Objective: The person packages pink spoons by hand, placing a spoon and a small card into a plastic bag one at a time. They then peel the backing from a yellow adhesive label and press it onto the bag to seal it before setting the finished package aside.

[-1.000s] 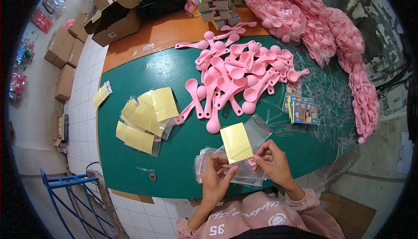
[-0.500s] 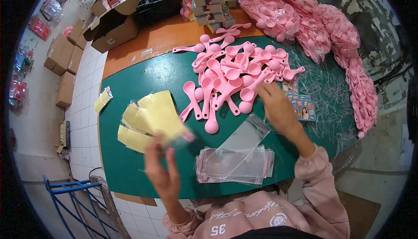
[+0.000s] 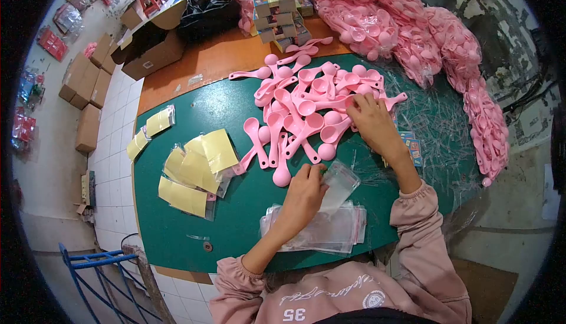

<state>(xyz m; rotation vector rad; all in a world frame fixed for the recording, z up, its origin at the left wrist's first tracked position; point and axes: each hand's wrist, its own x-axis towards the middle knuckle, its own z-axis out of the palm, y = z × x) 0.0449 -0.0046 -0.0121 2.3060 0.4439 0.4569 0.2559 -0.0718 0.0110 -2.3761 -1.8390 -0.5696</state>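
The right hand (image 3: 374, 125) is nearer the pink spoons (image 3: 306, 107), the left hand (image 3: 303, 197) a slanting clear bag (image 3: 341, 189); whether either pinches is unclear.

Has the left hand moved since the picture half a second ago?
Yes, the left hand moved right and slightly forward, away from the yellow card pile.

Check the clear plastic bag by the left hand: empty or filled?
Apparently empty: the clear plastic bag is see-through by the left hand, with nothing visible inside.
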